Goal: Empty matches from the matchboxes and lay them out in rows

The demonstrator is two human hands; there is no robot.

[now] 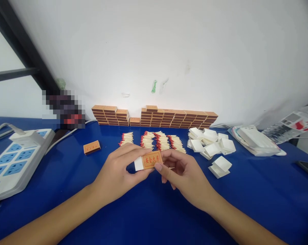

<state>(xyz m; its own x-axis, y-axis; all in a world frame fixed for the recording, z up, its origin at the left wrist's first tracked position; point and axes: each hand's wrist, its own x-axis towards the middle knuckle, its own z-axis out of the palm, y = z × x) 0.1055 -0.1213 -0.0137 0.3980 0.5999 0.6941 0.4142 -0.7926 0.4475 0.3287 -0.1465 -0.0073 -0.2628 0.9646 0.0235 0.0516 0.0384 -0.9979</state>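
Note:
Between my two hands is a matchbox (152, 160) with an orange sleeve and red characters; its white inner tray juts out on the left. My left hand (127, 165) pinches it from the left, fingers along the top and bottom edges. At the right end, my right hand (181, 172) grips the sleeve with its thumb on the front face. Just beyond lie several piles of red-tipped matches (163, 141), partly covered by my hands. Another matchbox (92, 147) rests by itself to the left. White paper trays (211, 141) sit heaped to the right, with a few set nearer (220, 166).
Stacked matchboxes (179, 118) form a low row against the white wall (169, 51). A power strip (18, 156) with a plugged-in cable occupies the left side. Plastic packaging (256, 139) and a dark phone-like object (307, 169) lie on the right of the blue table (154, 217).

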